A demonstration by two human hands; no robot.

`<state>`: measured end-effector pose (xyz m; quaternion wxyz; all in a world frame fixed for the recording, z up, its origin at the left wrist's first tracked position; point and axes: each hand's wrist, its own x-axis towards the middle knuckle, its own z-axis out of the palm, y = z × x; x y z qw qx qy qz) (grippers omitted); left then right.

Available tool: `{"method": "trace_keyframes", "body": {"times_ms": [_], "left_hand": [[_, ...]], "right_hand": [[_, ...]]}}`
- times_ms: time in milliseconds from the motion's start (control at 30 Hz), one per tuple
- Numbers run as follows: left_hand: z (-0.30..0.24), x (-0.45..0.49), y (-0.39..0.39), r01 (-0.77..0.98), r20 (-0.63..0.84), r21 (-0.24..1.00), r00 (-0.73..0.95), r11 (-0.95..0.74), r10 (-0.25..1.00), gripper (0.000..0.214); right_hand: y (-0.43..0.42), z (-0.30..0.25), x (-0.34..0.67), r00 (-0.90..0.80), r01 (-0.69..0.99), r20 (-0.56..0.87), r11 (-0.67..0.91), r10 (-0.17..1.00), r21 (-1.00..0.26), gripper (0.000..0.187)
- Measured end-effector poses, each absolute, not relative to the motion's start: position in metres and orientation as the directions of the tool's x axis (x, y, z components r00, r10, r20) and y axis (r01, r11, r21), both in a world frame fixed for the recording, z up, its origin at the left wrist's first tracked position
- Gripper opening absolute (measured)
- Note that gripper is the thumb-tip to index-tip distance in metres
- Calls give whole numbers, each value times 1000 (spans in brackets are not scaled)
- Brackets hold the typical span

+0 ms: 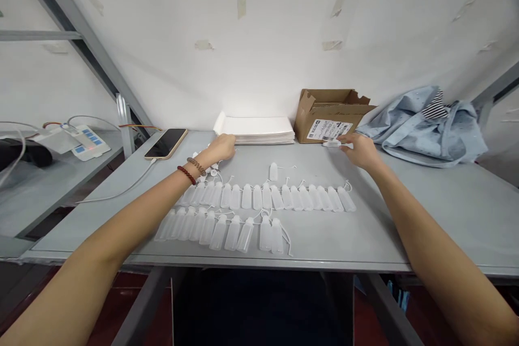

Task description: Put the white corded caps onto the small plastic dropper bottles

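At the back right, my right hand (pixel 360 150) pinches a small translucent squeeze bottle (pixel 331 144) lying sideways in front of the cardboard box. My left hand (pixel 222 148) is curled by the near left corner of a white paper stack (pixel 259 128); its fingertips are hidden, as is anything in them. Small white caps (pixel 213 172) lie just below that hand, partly covered by the wrist. Similar bottles with thin white tubes lie in two rows, a back row (pixel 257 197) and a front row (pixel 232 233). One single bottle (pixel 273 172) sits above the back row.
An open cardboard box (pixel 324 113) stands against the wall, with a light blue cloth (pixel 425 130) to its right. At the left lies a phone (pixel 166 143) with a white cable (pixel 133 186) across the table. A power strip (pixel 90 142) rests on the neighbouring surface.
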<state>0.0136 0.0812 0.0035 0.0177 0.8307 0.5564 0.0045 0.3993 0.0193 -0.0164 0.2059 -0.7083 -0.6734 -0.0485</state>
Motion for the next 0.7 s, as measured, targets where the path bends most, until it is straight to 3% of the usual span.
{"method": "trace_keyframes", "body": {"times_ms": [200,400,533,700], "left_hand": [[7,22,79,883,-51,135,459,-449,887,12],[24,18,50,794,-20,409,500,-449,866,28],[32,11,36,548,-15,787,478,-285,878,23],[48,9,25,241,33,961,399,-139,916,21]], "right_hand": [[29,-39,398,-43,991,332,81,942,-102,41],[38,-40,407,-65,995,315,85,947,-51,36],[39,-39,413,-38,995,307,64,951,-76,29],[26,-18,386,-37,990,389,86,921,-111,27]]}}
